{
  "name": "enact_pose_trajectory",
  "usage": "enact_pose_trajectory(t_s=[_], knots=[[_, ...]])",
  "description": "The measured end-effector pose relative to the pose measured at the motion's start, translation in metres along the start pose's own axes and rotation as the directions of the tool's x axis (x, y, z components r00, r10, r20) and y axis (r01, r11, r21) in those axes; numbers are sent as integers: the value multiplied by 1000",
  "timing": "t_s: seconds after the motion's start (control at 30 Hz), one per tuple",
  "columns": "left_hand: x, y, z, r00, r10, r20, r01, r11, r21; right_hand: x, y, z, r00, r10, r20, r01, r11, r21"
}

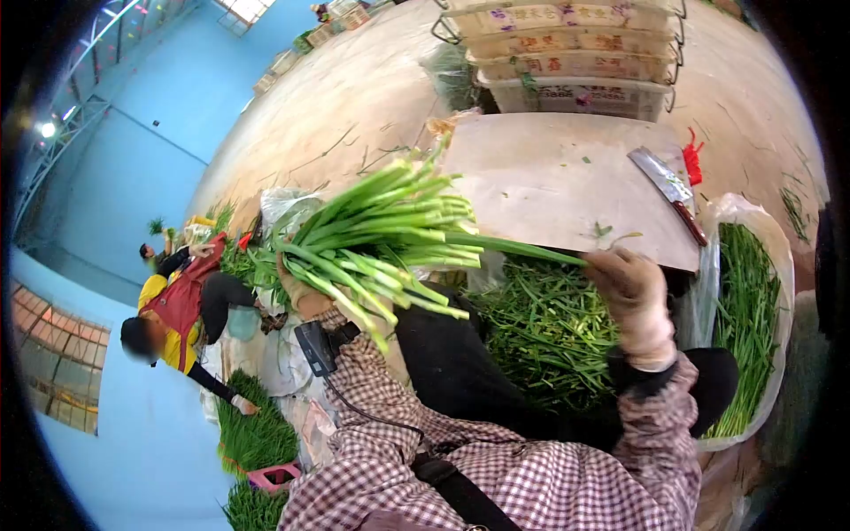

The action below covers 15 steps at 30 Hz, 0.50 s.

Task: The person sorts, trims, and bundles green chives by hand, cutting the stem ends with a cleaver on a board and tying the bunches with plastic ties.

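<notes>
- The left hand (304,294) is curling around a thick bunch of scallions (381,226), its fingers largely hidden, out in front and left of the board.
- The gloved right hand (633,301) is pinching, fingers closed, the end of one long green leaf (522,248) stretching from the bunch.
- At right, an open plastic bag (786,310) is holding long, thin green stalks (742,323).
- Loose green trimmings (549,332) are lying heaped between the legs.
- Stacked crates (575,66) are standing beyond the board (540,186), where a cleaver (662,177) is resting.

Pale board (531,181) — cleaver (666,184) on top
</notes>
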State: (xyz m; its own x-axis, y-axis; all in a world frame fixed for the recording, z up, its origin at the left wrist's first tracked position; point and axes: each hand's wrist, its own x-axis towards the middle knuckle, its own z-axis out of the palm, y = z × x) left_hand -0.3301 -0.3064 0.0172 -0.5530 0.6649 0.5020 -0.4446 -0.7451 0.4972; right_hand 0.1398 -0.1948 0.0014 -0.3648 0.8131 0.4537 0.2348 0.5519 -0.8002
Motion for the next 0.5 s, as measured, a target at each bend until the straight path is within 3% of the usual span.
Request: enact_pose_trajectory(t_s=[0.03, 0.07, 0.17, 0.2, 0.23, 0.3, 0.37, 0.4, 0.43, 0.5], knots=[[2, 7, -2, 1000, 6, 8, -6, 1000, -5, -20, 36, -7, 989, 97, 114, -94, 995, -30], [2, 11, -2, 1000, 16, 17, -16, 1000, -12, -43, 95, -14, 885, 219, 412, -50, 922, -383], [5, 17, -5, 999, 30, 26, -30, 1000, -1, -58, 97, -16, 624, 491, 608, 179, 668, -722], [4, 17, -6, 999, 32, 21, -32, 999, 7, -48, 73, -15, 823, 262, 503, 128, 778, -615], [2, 15, -8, 999, 26, 23, -27, 999, 19, -35, 39, -10, 950, 47, 308, 114, 867, -484], [2, 9, -8, 1000, 12, 17, -13, 999, 38, -14, 13, 1, 980, -72, 183, 126, 945, -303], [1, 4, -8, 1000, 11, 10, -11, 998, 59, 3, 4, 18, 980, -153, 127, 177, 963, -203], [1, 2, -7, 1000, 2, 8, -3, 998, 68, 11, -1, 29, 978, -169, 123, 195, 950, -246], [0, 1, -6, 1000, 4, 8, -4, 997, 78, 16, -10, 38, 986, -122, 110, 139, 976, -165], [0, 0, -6, 1000, -3, -2, 3, 996, 93, 20, -16, 64, 990, 80, 116, -102, 974, 202]])
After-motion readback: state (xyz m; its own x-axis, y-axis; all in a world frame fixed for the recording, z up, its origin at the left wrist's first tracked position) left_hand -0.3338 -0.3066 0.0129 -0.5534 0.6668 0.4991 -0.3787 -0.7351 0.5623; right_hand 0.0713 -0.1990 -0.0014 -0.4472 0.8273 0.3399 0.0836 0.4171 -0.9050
